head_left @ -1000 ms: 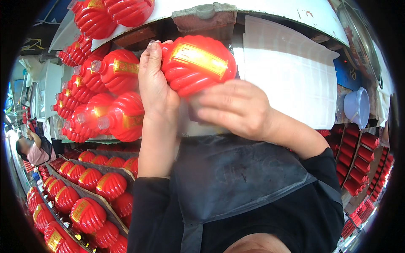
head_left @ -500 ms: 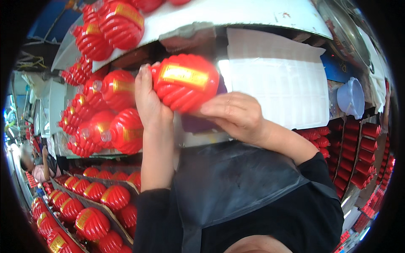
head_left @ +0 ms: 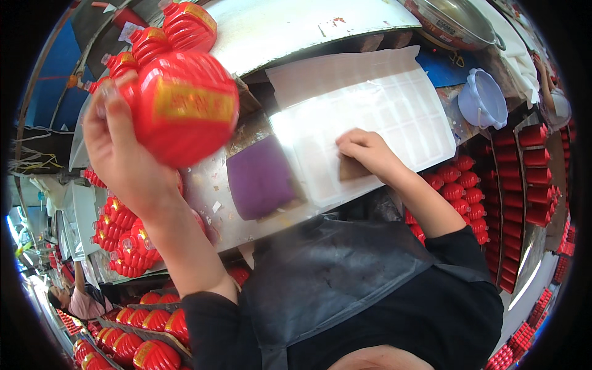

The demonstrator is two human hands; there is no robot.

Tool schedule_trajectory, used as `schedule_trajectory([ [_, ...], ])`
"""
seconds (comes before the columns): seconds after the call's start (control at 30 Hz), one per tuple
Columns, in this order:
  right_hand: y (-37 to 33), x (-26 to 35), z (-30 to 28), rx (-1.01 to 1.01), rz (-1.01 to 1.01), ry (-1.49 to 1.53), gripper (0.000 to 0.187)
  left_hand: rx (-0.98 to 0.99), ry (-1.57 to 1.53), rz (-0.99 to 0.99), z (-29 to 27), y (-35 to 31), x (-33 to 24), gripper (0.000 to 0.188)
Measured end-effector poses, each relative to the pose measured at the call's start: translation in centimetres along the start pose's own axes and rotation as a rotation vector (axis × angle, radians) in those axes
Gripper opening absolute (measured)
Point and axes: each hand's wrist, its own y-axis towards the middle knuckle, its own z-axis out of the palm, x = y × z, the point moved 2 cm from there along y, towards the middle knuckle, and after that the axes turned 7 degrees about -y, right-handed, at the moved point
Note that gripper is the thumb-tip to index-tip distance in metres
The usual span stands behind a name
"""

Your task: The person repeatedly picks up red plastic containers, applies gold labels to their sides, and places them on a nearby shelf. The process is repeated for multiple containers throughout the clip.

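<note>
Holding red bottle (head_left: 185, 132): your left hand (head_left: 126, 132) | gold label (head_left: 194, 102) was on | right hand (head_left: 367, 152) curled, contents unclear | remainder unclear

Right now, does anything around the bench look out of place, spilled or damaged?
Only small things: a white scrap lies loose beside the purple pad, like litter, and the white tabletop beyond has reddish-brown marks, perhaps chipped paint. The gold-labelled red ribbed bottle in the left hand is blurred, without obvious damage.
</note>
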Motion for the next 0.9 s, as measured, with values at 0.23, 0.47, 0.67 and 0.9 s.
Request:
schedule_trajectory([
  [0.23, -3.7, 0.4, -0.4, 0.004, -0.178, -0.468, 0.024, 0.04, 0.07, -0.03, 2.7, 6.1, 5.1, 0.024],
  [0.47, -5.3, 1.5, 0.7, 0.124, -0.603, -0.819, 0.022, 0.17, 0.085, -0.072, 4.3, 8.9, 9.7, 0.028],
  [0.67, -7.4, 0.7, 1.0, 0.223, -0.589, -0.882, 0.025, 0.186, 0.045, -0.123, 4.8, 11.3, 13.3, 0.027],
  [0.9, -7.4, 0.0, 1.8, 0.2, -0.636, -1.117, 0.017, 0.141, 0.086, -0.089, 5.7, 11.6, 15.8, 0.017],
])
